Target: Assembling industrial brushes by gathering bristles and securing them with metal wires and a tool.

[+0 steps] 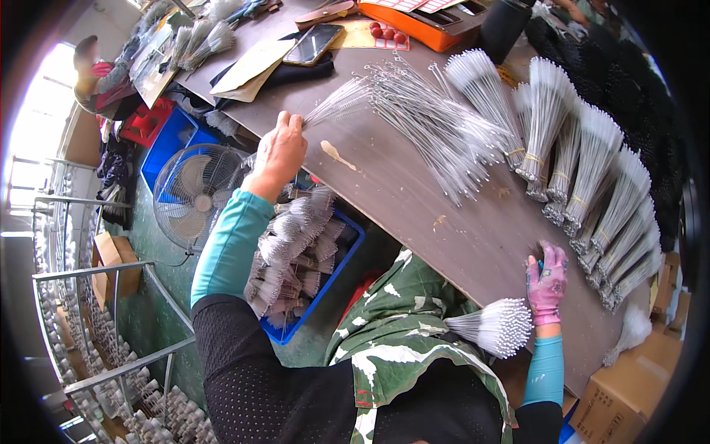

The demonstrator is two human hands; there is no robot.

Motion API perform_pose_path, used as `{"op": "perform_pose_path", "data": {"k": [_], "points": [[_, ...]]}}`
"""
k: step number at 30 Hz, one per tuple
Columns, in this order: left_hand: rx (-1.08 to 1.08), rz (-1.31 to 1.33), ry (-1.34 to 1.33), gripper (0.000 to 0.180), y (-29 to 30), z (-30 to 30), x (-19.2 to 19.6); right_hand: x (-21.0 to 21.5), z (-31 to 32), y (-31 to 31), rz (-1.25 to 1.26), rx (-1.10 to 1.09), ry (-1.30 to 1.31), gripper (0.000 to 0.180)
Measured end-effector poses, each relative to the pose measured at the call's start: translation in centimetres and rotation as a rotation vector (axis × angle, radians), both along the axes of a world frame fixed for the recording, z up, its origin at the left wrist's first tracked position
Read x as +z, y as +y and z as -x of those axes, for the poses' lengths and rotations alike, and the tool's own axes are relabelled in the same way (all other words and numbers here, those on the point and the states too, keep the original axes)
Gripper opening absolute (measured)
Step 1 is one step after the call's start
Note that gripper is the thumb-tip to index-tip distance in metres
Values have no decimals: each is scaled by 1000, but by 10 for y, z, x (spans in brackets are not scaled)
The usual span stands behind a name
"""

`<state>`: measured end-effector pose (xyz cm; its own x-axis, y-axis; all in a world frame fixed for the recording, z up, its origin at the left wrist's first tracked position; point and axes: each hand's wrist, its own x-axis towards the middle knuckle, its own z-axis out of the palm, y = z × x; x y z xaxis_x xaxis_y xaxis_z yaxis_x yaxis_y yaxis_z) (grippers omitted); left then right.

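Observation:
My bare left hand (278,152) is closed at the table's left edge, its fingertips pinching the near ends of a small fan of thin wire brushes (336,103). The fan points toward a loose heap of wire brushes (433,126) in the middle of the table. At the right, my right hand (547,285) wears a pink patterned glove and rests by the tabletop with its fingers curled. Something small, dark and blue shows at its fingertips, too little to name. Beside that hand, a thick bunch of wire brushes (495,325) lies over my lap, white ends facing right.
Tied brush bundles (592,170) line the table's right side. A phone (313,44), papers and an orange case (436,26) lie at the far edge. Left below stand a blue crate (359,240) full of brushes, a floor fan (200,196) and metal racks. Another person (103,81) is far left.

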<state>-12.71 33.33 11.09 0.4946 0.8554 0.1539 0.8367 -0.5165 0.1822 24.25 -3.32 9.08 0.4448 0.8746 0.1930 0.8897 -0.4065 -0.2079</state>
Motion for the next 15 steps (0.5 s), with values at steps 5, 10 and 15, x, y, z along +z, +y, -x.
{"op": "perform_pose_path", "data": {"k": [5, 10, 15], "points": [[-152, 226, -315, 13, -79, -14, 2, 8, -10, -7, 57, 88, -102, 40], [-92, 573, -410, 20, -178, -44, 9, 53, 6, 12, -241, 84, 187, 35], [-299, 636, -608, 36, -256, -65, -23, 94, 53, 35, -365, 138, 985, 32]]}}
